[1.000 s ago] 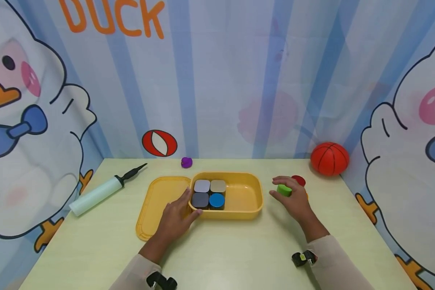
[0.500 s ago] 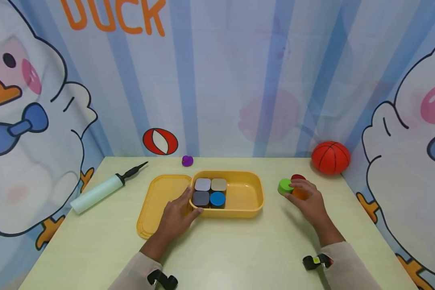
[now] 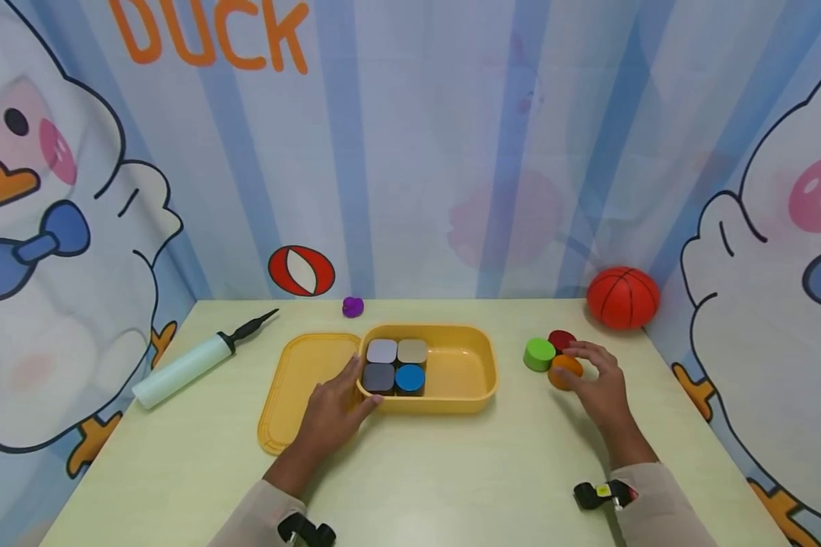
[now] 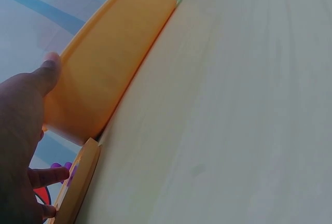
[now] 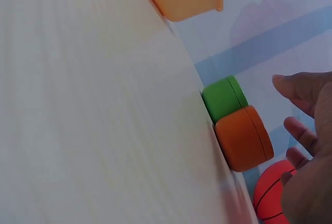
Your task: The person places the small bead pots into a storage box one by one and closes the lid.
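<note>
My left hand (image 3: 331,410) holds the left end of a yellow box (image 3: 458,406), thumb on its front rim and index finger along its left side. Four pieces fill the left half: lilac (image 3: 381,350), beige (image 3: 412,350), dark grey (image 3: 378,377) and a round blue one (image 3: 410,377). To the right, my right hand (image 3: 603,391) hovers with parted thumb and fingers around an orange round piece (image 3: 565,371). The right wrist view shows a gap between that hand and the piece, which has a lid-like seam. Green (image 3: 539,355) and red (image 3: 561,340) round pieces touch or adjoin it.
A yellow lid (image 3: 301,380) lies left of the box, partly under my left hand. Farther left is a pale green hand pump (image 3: 188,368). A small purple object (image 3: 352,307) and a red ball (image 3: 622,298) sit along the back edge, before a printed curtain (image 3: 417,152).
My right hand has moved right, from over the green piece to the orange one, leaving the green piece standing beside the others. My left hand has stayed on the box.
</note>
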Available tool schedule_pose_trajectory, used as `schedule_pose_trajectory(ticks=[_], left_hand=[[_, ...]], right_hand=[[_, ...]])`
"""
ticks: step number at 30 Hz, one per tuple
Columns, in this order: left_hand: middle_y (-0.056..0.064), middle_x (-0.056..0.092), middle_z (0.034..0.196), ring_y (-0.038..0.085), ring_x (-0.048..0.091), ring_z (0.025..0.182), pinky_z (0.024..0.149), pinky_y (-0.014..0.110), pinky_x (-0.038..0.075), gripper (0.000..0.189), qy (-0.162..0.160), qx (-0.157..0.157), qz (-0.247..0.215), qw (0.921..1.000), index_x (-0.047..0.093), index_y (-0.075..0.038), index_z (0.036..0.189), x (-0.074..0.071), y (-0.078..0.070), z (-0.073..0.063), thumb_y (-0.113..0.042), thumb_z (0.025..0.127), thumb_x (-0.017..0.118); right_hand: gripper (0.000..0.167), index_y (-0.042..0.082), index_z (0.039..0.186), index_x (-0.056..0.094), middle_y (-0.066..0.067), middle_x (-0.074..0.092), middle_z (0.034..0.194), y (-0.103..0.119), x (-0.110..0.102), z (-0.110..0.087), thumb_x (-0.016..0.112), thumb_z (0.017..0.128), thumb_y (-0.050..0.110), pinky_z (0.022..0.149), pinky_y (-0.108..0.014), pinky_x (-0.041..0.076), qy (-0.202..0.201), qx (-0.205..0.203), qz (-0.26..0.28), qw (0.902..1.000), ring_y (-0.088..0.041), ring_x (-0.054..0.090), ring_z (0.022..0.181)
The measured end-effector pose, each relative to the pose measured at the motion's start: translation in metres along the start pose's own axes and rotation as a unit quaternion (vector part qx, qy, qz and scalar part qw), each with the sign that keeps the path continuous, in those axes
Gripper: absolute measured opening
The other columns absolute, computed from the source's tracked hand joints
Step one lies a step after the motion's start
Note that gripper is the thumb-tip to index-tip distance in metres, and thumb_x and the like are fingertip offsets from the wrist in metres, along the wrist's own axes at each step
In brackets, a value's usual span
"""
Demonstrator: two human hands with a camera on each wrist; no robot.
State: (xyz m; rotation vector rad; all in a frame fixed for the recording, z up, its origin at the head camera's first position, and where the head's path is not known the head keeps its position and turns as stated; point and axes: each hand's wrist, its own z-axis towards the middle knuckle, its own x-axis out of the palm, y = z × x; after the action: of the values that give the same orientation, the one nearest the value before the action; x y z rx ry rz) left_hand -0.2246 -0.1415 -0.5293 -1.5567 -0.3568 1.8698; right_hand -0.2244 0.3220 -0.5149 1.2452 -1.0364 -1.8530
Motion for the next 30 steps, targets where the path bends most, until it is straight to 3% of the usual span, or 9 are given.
schedule_pose_trajectory(ticks=[13, 17, 20, 22, 30], left_hand=[[0.006, 0.036, 0.177, 0.039, 0.041, 0.162, 0.125, 0.082, 0.026, 0.087, 0.002, 0.002, -0.001, 1.0000, 0.035, -0.011, 0.170, 0.000, -0.002, -0.001, -0.050, 0.103, 0.073], [0.006, 0.037, 0.177, 0.039, 0.041, 0.162, 0.125, 0.082, 0.027, 0.087, -0.002, 0.005, -0.001, 1.0000, 0.035, -0.010, 0.170, 0.000, -0.002, -0.001, -0.050, 0.103, 0.073], [0.006, 0.037, 0.177, 0.038, 0.041, 0.162, 0.125, 0.082, 0.027, 0.087, -0.003, 0.006, -0.002, 1.0000, 0.036, -0.010, 0.170, 0.000, -0.001, -0.001, -0.050, 0.103, 0.074], [0.006, 0.037, 0.176, 0.038, 0.042, 0.162, 0.125, 0.083, 0.027, 0.087, -0.003, 0.006, -0.002, 1.0000, 0.036, -0.010, 0.170, 0.000, -0.001, -0.001, -0.050, 0.103, 0.074], [0.008, 0.039, 0.175, 0.040, 0.044, 0.161, 0.123, 0.084, 0.029, 0.088, -0.010, 0.012, 0.000, 0.9999, 0.038, -0.008, 0.169, 0.000, -0.002, -0.001, -0.050, 0.101, 0.075]], right_hand=[[0.048, 0.003, 0.146, 0.064, -0.018, 0.045, 0.168, -0.015, -0.010, 0.001, 0.079, 0.102, 0.018, 0.129, -0.063, 0.038, 0.032, 0.080, -0.007, 0.9962, -0.039, 0.038, 0.158], [0.051, 0.006, 0.148, 0.064, -0.015, 0.047, 0.168, -0.019, -0.009, 0.001, 0.079, 0.103, 0.024, 0.119, -0.037, 0.048, 0.040, 0.093, -0.018, 0.9947, -0.036, 0.042, 0.156], [0.052, 0.007, 0.147, 0.065, -0.015, 0.048, 0.167, -0.022, -0.009, 0.002, 0.080, 0.103, 0.028, 0.103, -0.015, 0.047, 0.040, 0.098, -0.022, 0.9942, -0.034, 0.044, 0.154], [0.053, 0.006, 0.148, 0.065, -0.015, 0.048, 0.167, -0.023, -0.009, 0.002, 0.081, 0.102, 0.029, 0.096, -0.008, 0.042, 0.041, 0.096, -0.017, 0.9944, -0.033, 0.045, 0.152], [0.054, 0.006, 0.147, 0.064, -0.015, 0.051, 0.164, -0.026, -0.008, 0.003, 0.082, 0.101, 0.026, 0.099, -0.014, 0.043, 0.045, 0.126, -0.009, 0.9909, -0.032, 0.047, 0.148]])
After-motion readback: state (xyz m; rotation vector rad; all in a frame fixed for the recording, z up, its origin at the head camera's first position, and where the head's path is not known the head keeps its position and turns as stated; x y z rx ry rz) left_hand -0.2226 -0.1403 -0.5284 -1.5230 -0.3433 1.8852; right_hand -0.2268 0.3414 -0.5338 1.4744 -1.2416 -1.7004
